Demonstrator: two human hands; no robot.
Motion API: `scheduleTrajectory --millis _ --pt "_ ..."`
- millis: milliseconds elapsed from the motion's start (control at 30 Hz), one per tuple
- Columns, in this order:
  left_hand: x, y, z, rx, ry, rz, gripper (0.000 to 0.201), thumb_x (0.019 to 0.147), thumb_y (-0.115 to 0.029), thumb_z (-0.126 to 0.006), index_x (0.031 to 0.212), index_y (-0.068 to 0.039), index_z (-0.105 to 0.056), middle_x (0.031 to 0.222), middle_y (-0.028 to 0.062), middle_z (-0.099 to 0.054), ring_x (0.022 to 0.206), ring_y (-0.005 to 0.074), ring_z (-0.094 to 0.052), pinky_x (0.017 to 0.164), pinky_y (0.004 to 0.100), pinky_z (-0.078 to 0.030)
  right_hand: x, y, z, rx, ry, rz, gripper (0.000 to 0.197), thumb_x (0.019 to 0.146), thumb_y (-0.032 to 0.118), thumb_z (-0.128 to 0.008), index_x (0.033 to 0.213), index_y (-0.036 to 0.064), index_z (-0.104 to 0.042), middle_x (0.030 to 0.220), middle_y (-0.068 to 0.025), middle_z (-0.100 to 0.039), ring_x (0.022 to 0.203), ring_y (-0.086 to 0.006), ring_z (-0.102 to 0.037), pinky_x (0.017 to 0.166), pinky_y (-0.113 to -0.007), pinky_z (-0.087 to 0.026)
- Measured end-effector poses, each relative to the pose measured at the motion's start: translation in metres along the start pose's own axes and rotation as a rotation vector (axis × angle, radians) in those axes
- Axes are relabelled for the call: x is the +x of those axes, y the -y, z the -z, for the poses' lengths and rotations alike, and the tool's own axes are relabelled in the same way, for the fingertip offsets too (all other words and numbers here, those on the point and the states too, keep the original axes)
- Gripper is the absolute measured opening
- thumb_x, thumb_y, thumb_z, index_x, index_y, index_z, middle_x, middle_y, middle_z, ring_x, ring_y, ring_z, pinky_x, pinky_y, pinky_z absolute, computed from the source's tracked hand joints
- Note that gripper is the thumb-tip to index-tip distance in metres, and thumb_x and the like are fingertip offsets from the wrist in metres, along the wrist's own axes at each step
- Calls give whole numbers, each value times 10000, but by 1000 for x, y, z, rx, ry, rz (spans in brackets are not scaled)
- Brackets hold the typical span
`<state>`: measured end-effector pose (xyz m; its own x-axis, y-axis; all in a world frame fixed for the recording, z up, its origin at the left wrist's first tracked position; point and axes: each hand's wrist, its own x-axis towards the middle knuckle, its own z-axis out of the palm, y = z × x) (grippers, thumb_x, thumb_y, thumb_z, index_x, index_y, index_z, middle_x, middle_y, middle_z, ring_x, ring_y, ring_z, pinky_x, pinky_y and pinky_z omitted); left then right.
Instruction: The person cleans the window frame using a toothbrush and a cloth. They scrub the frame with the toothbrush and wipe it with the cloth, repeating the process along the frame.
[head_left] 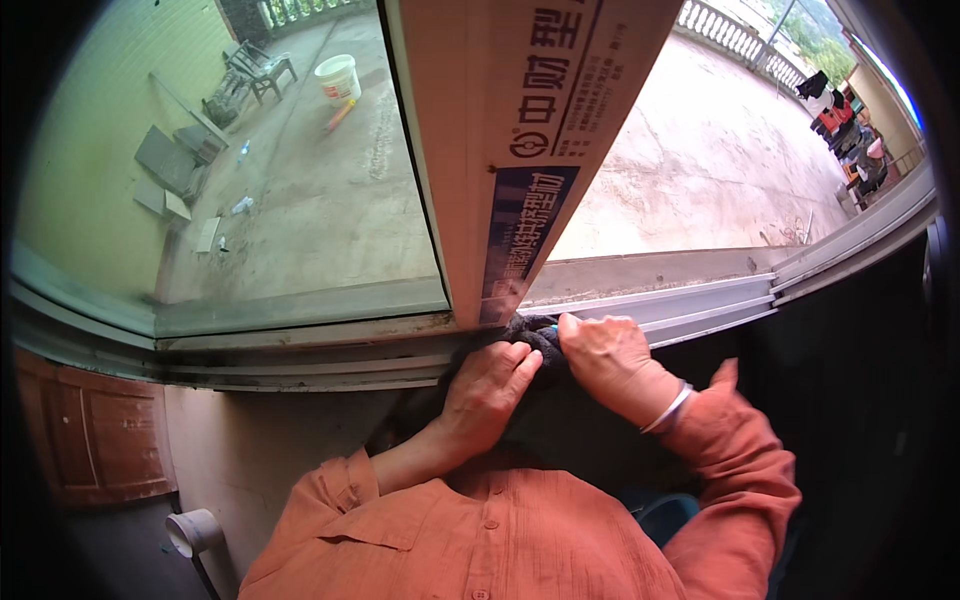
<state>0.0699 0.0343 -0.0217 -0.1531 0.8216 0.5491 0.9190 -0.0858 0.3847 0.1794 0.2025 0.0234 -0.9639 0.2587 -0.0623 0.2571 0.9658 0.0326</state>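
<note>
A bunched dark grey cloth (pixel 545 346) is pressed against the window's lower track, at the foot of the upright sash frame (pixel 450 150). My left hand (pixel 482 398) grips the cloth from its left side, fingers curled over it. Just right of the cloth, my right hand (pixel 612 362) is closed, with its thumb side at the track. A tiny teal bit shows between that hand and the cloth; the rest of what it holds is hidden. The silvery sliding track (pixel 690 318) runs on to the right. A white band circles my right wrist.
Left of the sash frame is a glass pane (pixel 300 200); to its right the window stands open onto a terrace. Outside are a white bucket (pixel 337 78), a chair (pixel 262 70) and hanging clothes (pixel 835 115). Below the sill are a brown wooden door (pixel 95 425) and a blue basin (pixel 668 515).
</note>
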Motion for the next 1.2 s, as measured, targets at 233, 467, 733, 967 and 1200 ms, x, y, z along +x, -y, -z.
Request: scheduleTrajectory --millis 233,467,733,967,1200 --pt "-13 19 34 -15 99 47 194 747 -25 -602 939 -26 -630 969 118 -610 875 305 -598 769 399 -495 -12 -5 28 116 -39 176 104 879 103 -562 786 62 -540 601 -117 -609 569 -297 -658 488 -402 -496" --pt "-19 30 67 -15 24 99 246 660 70 -586 885 -21 -629 879 123 -590 802 317 -564 710 411 -481 -41 21 35 143 -79 25 211 938 216 -595 787 82 -533 619 -61 -599 542 -218 -646 445 -337 -473" --pt "-59 51 145 287 -76 348 171 736 34 -549 891 -22 -598 875 145 -569 822 314 -554 711 401 -467 -60 10 43 381 -66 84 249 926 247 -630 780 88 -505 611 -59 -569 536 -234 -619 434 -354 -454" --pt "-91 67 178 449 -226 468 86 879 33 -472 898 -1 -548 884 146 -540 851 317 -544 803 388 -447 -5 18 38 1069 -931 -89 633 702 453 -867 1030 79 -475 990 -17 -638 560 -13 -307 498 -158 -283" --pt "-103 69 180 399 -276 450 97 860 43 -472 892 -4 -550 870 145 -534 835 311 -549 792 373 -450 40 38 51 1068 -1018 -214 436 839 324 -761 1113 64 -542 785 4 -643 545 -47 -361 523 -217 -348"
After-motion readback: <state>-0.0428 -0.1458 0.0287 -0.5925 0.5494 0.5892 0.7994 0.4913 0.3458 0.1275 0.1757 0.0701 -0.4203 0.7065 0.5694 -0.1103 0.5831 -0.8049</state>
